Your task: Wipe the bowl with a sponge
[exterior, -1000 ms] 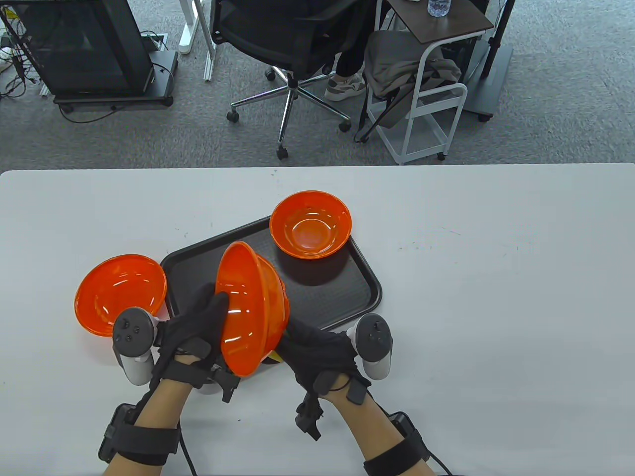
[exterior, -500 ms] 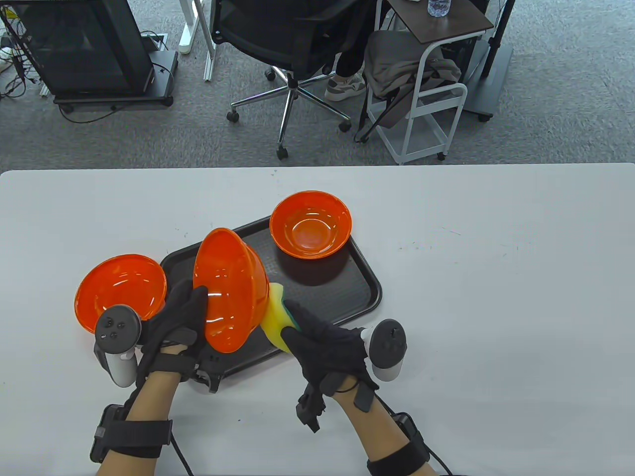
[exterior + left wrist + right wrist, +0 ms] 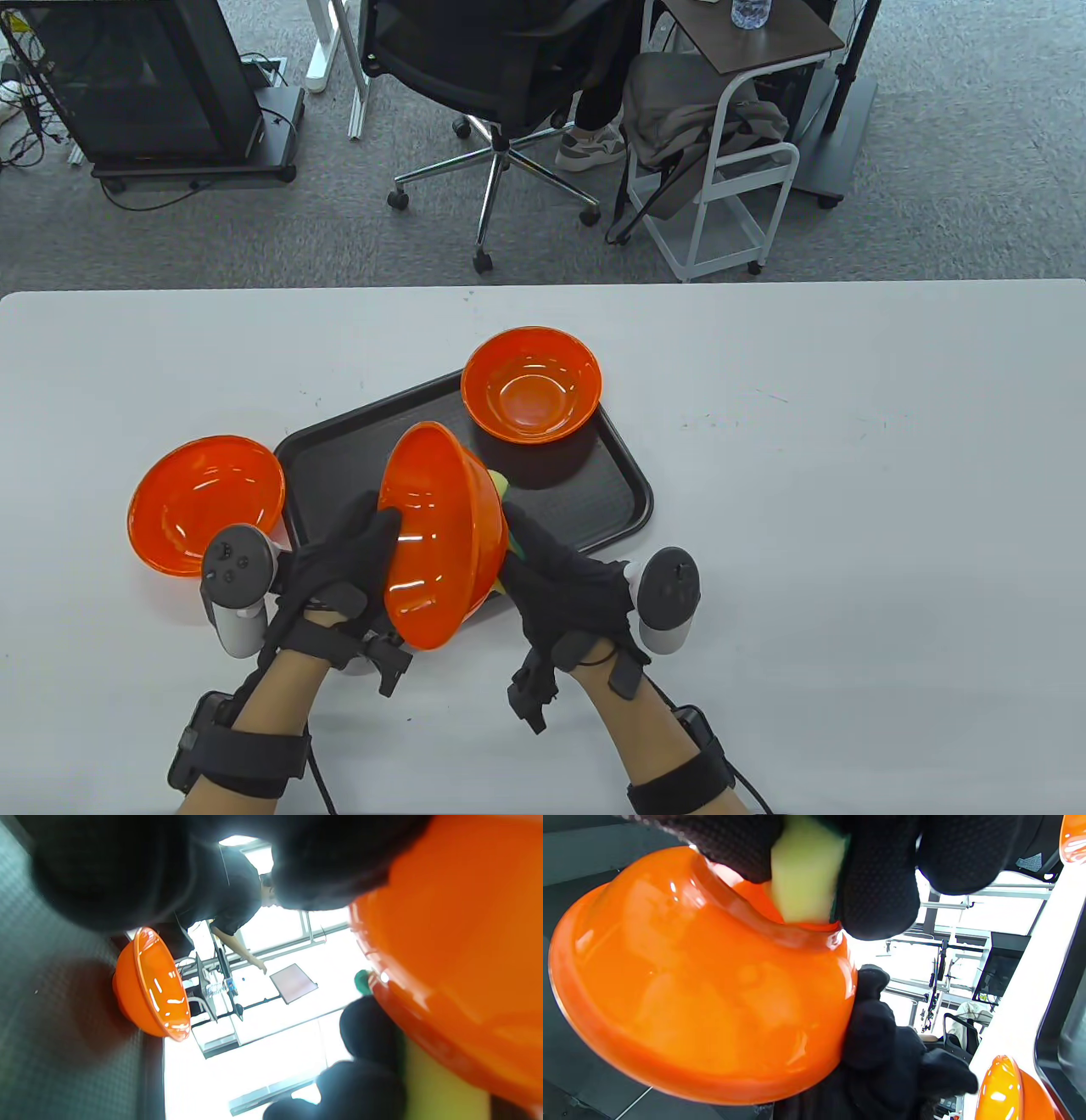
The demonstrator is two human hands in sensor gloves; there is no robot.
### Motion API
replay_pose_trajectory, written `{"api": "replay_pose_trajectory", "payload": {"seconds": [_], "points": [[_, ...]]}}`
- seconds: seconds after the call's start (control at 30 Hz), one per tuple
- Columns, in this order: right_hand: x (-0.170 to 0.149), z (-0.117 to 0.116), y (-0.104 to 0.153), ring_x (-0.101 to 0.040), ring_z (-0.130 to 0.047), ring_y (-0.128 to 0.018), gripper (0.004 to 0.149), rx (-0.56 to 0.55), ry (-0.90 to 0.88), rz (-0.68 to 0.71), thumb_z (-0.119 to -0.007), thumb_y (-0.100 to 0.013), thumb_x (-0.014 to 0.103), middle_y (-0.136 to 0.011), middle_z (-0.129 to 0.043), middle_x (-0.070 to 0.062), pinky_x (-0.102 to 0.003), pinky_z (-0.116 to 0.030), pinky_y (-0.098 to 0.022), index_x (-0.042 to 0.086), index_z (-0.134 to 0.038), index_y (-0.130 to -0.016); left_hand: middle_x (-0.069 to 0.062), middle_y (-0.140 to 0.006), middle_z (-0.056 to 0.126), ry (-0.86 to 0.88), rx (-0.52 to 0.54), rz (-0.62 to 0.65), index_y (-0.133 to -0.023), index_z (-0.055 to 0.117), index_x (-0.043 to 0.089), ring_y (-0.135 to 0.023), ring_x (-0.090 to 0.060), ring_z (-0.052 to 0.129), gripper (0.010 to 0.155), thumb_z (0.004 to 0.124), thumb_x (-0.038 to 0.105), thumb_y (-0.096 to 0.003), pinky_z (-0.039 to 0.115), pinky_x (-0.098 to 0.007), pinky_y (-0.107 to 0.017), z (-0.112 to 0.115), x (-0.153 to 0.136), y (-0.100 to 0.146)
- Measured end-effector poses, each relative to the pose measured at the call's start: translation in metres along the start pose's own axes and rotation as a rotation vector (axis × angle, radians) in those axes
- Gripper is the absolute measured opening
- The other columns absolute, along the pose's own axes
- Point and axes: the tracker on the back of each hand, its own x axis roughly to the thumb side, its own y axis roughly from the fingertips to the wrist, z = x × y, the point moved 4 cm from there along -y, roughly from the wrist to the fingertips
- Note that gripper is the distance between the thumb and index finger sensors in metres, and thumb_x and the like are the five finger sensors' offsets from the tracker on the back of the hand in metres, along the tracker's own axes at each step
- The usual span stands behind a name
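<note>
White tabletop [image 3: 848, 509], black plastic tray [image 3: 611, 501] in the middle, and above it the left hand [image 3: 339, 560] grips the glossy orange plastic bowl [image 3: 441, 535] by its rim, tipped on edge to expose the underside. Right hand [image 3: 564, 586] fingers [image 3: 878, 891] curl tight round the yellow-green sponge [image 3: 804, 870], pressing it on the bowl's foot ring, likely scrubbing the base.

No text, label, brand, number or sign can be read in any of the views. A label is borne by the bottle [image 3: 751, 12] at the top edge of the table view, but it is too small and cut off to be read.
</note>
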Motion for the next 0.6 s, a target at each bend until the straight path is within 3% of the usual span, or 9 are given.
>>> {"api": "replay_pose_trajectory", "payload": {"seconds": [0.13,0.33,0.6], "points": [[-0.002,-0.007,-0.001,-0.036,-0.095,-0.064,0.049,0.071,-0.011,-0.017,-0.076,-0.057,0.029,-0.09,-0.083,-0.025,-0.06,-0.074,-0.049,0.006,-0.059,-0.097,0.008,-0.034,0.098,-0.008,0.05,0.001,-0.09,0.071,0.008,0.003,-0.005,0.092,0.054,0.073,0.048,-0.0536,0.094,-0.034,-0.019,-0.012,0.003,0.001],[0.0,-0.006,-0.003,-0.035,-0.095,-0.063,0.049,0.086,-0.062,-0.015,-0.076,-0.057,0.03,-0.089,-0.084,-0.026,-0.06,-0.074,-0.05,0.006,-0.06,-0.097,0.007,-0.035,0.098,0.0,0.073,-0.053,-0.09,0.071,0.008,0.002,-0.005,0.092,0.054,0.074,0.048,-0.0535,0.094,-0.035,-0.019,-0.022,-0.009,-0.001],[-0.001,0.007,-0.001,-0.035,-0.096,-0.062,0.05,-0.009,-0.074,-0.013,-0.076,-0.057,0.03,-0.088,-0.085,-0.026,-0.059,-0.075,-0.049,0.005,-0.059,-0.097,0.007,-0.034,0.098,0.013,-0.047,-0.079,-0.09,0.071,0.008,0.003,-0.005,0.091,0.054,0.075,0.048,-0.0537,0.094,-0.034,-0.019,-0.016,-0.015,-0.004]]}}
